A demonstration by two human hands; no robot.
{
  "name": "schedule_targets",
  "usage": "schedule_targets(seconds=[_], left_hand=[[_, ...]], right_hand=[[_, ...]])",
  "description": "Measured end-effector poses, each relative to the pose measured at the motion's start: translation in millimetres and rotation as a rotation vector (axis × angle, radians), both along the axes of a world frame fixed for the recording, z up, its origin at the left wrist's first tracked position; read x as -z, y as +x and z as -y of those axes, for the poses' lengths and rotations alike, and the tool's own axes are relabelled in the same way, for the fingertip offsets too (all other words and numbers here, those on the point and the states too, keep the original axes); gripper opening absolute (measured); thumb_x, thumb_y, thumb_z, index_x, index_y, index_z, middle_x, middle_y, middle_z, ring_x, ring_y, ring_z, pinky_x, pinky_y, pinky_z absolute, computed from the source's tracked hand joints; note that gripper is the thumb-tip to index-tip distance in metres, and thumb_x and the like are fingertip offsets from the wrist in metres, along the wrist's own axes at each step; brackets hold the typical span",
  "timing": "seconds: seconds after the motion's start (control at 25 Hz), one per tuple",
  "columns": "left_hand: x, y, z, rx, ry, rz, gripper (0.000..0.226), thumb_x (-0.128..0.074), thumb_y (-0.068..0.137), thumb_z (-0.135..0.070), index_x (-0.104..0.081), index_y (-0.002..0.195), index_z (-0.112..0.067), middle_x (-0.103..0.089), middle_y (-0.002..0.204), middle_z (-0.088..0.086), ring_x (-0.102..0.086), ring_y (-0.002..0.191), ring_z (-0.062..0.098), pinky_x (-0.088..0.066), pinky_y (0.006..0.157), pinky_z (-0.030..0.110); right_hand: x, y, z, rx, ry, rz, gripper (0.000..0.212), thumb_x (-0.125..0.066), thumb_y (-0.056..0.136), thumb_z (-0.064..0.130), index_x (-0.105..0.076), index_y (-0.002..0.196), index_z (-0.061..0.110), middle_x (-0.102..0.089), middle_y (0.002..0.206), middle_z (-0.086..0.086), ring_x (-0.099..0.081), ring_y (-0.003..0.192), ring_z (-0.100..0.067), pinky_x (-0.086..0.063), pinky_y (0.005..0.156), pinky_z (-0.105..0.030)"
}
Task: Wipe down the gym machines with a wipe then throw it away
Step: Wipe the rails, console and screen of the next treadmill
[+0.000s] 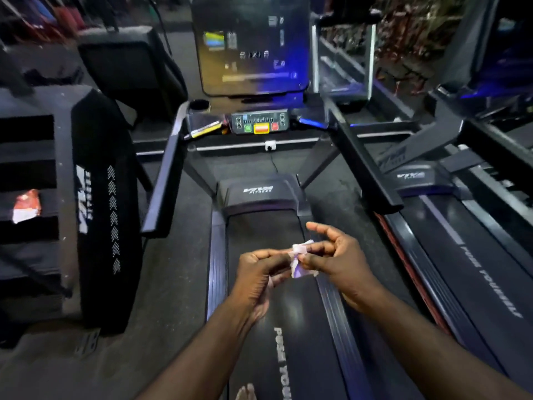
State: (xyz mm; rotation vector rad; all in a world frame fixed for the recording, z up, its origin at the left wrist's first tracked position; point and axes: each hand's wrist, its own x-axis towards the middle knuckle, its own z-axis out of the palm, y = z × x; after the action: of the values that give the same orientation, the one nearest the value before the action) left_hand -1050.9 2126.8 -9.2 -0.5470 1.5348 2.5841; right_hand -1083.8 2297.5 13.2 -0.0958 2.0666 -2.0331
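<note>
Hanging crumpled above the belt point(300, 327), the wipe point(300, 259) is pinched at its 9 o'clock edge by the curled fingers of the left hand point(256, 272) and at its 3 o'clock edge by the thumb and fingers of the right hand point(340, 255), whose forefinger is raised. The belt is flanked by two dark rails point(164, 180), and at 12 o'clock a button panel point(260, 122) is seen below a lit screen point(251, 44). A second treadmill point(473, 255) is seen at 3 o'clock and a black machine point(98, 197) at 9 o'clock, with a red and white wrapper point(26, 205) lodged at its outer side.
</note>
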Motion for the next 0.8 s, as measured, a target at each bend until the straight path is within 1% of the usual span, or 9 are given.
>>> schedule_targets(seconds=[0.08,0.2,0.36,0.48,0.56,0.6,0.68,0.72,0.8], left_hand=[[-8.8,-24.4,8.7,0.033,0.023,-0.027,0.013,-0.071,0.086,0.008,-0.073,0.094,0.018,-0.075,0.090,0.028,-0.073,0.078,0.028,-0.064,0.077,0.036],[-19.6,-67.4,24.4,0.063,0.012,-0.070,0.008,-0.071,0.087,0.006,-0.078,0.087,0.009,-0.076,0.083,0.021,-0.070,0.070,0.020,-0.059,0.066,0.029],[-30.9,-119.8,36.8,0.114,0.018,-0.081,0.009,-0.069,0.088,0.006,-0.078,0.086,0.004,-0.077,0.088,0.021,-0.072,0.074,0.020,-0.061,0.076,0.031],[-32.6,-169.1,38.3,0.129,-0.002,-0.036,0.016,-0.058,0.098,0.003,-0.068,0.086,-0.003,-0.070,0.071,0.009,-0.066,0.063,0.016,-0.060,0.069,0.031],[-26.3,-206.0,35.1,0.102,-0.047,-0.009,0.019,-0.051,0.103,0.001,-0.061,0.090,-0.008,-0.067,0.069,0.006,-0.064,0.061,0.017,-0.059,0.061,0.030],[-21.2,-228.4,30.6,0.075,-0.078,0.002,0.020,-0.048,0.105,0.001,-0.059,0.091,-0.009,-0.066,0.071,0.006,-0.063,0.064,0.018,-0.058,0.063,0.032],[-9.1,-270.4,23.4,0.005,-0.115,0.040,0.021,-0.046,0.107,-0.001,-0.058,0.093,-0.011,-0.066,0.076,0.008,-0.064,0.072,0.023,-0.058,0.079,0.045],[-4.8,-290.9,19.3,-0.033,-0.112,0.058,0.021,-0.044,0.109,-0.003,-0.057,0.095,-0.012,-0.066,0.074,0.008,-0.066,0.070,0.023,-0.057,0.083,0.049],[-2.1,-334.9,3.9,-0.079,-0.101,0.094,0.020,-0.042,0.112,-0.007,-0.054,0.096,-0.013,-0.067,0.067,0.006,-0.067,0.058,0.019,-0.059,0.076,0.048]], right_hand=[[-8.5,-17.9,10.9,0.027,0.036,-0.041,0.080,-0.086,0.077,-0.007,-0.053,0.146,0.015,-0.080,0.100,-0.011,-0.077,0.097,-0.024,-0.061,0.087,-0.034],[-17.5,-51.0,33.6,0.082,0.097,-0.096,0.089,-0.095,0.068,-0.001,-0.054,0.143,0.024,-0.080,0.100,-0.009,-0.076,0.100,-0.030,-0.062,0.089,-0.040],[-18.5,-93.3,41.5,0.211,0.170,-0.149,0.077,-0.090,0.073,-0.003,-0.059,0.138,0.025,-0.081,0.094,-0.002,-0.078,0.091,-0.020,-0.061,0.085,-0.034],[-13.5,-129.1,23.6,0.260,0.172,-0.121,0.066,-0.088,0.075,-0.004,-0.065,0.132,0.021,-0.081,0.089,-0.003,-0.077,0.085,-0.015,-0.060,0.084,-0.032],[-6.9,-158.7,6.4,0.319,0.149,-0.095,0.058,-0.084,0.079,-0.007,-0.067,0.128,0.019,-0.080,0.085,-0.006,-0.074,0.079,-0.014,-0.061,0.081,-0.033],[0.3,-178.1,-4.4,0.357,0.121,-0.076,0.055,-0.082,0.081,-0.007,-0.067,0.126,0.018,-0.080,0.084,-0.008,-0.072,0.076,-0.014,-0.061,0.080,-0.033],[13.6,-218.7,-24.7,0.396,0.031,-0.013,0.049,-0.080,0.084,-0.008,-0.067,0.125,0.015,-0.079,0.085,-0.009,-0.071,0.074,-0.012,-0.059,0.076,-0.033],[21.3,-239.5,-33.2,0.400,-0.008,0.021,0.048,-0.079,0.085,-0.008,-0.067,0.126,0.013,-0.080,0.087,-0.008,-0.071,0.074,-0.012,-0.058,0.074,-0.031],[35.8,-284.4,-48.9,0.379,-0.040,0.086,0.044,-0.077,0.085,-0.010,-0.067,0.124,0.009,-0.080,0.090,-0.009,-0.070,0.070,-0.011,-0.055,0.066,-0.024]])
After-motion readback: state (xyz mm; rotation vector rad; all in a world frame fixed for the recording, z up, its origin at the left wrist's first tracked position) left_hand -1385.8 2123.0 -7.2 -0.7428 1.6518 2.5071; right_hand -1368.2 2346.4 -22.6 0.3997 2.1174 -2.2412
